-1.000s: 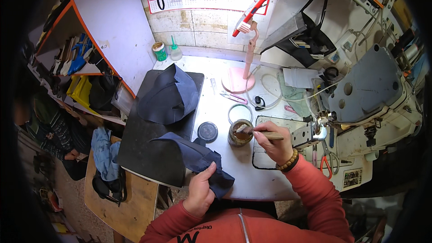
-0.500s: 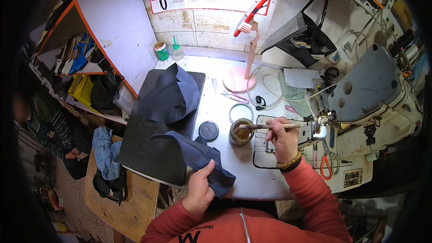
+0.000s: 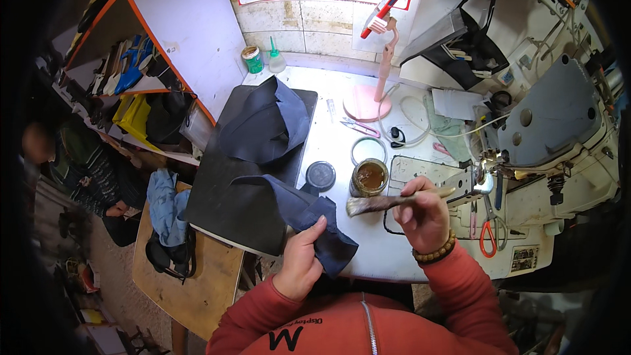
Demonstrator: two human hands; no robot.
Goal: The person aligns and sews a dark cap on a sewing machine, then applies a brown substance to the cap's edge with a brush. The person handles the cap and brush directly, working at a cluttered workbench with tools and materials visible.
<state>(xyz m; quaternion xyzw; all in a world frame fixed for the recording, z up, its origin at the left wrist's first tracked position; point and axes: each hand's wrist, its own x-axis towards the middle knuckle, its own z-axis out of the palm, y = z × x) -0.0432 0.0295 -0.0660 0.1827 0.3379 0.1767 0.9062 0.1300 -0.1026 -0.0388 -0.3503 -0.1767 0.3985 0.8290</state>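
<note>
My left hand (image 3: 301, 261) grips a dark navy leather-like piece (image 3: 303, 209) by its near edge, thumb on top; its far end rests on the black board (image 3: 231, 200). In my right hand (image 3: 424, 217) is a brush (image 3: 371, 206), held by its handle, with the bristles pointing left toward the navy piece but apart from it. Just beyond the brush stands an open jar of brown glue-like stuff (image 3: 370, 177). A dark round lid (image 3: 320, 175) lies to the left of the jar. Further back on the board sits a folded dark upper-like piece (image 3: 266, 121).
To the right stands a sewing machine (image 3: 549, 115), with orange-handled scissors (image 3: 488, 236) in front of it. A pink lamp stand (image 3: 368, 102), a snipper (image 3: 360, 128) and a tape roll (image 3: 369, 150) are behind the jar. At left, a person (image 3: 98, 164) is near the shoe shelves.
My right hand has lifted the brush out of the jar and brought it nearer to me. The whole view has shifted slightly. My left hand keeps its hold.
</note>
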